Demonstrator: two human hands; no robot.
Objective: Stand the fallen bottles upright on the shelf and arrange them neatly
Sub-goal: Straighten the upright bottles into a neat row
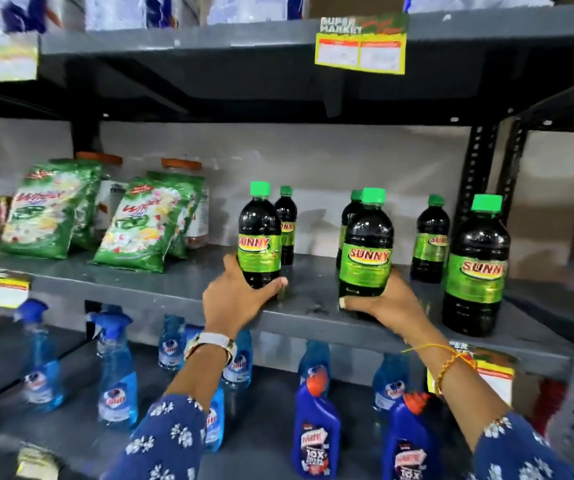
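Head view: six green-capped dark bottles upright on grey shelf point(161, 289). Left hand point(240, 299) fingers curled round front-left bottle point(259, 237); right hand point(382, 299) fingers wrapped round middle bottle point(366, 251). Four stand free. Beside them, four green pouches point(46, 209). Below, blue spray bottles point(116, 372).

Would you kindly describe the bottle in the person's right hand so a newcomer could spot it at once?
Find the grey middle shelf holding dark Sunny bottles with green caps. Near its front edge, right of centre, the right hand grips the Sunny bottle low on its body. Unlike the free-standing front bottle to its right, it is held, and another bottle peeks out directly behind it.
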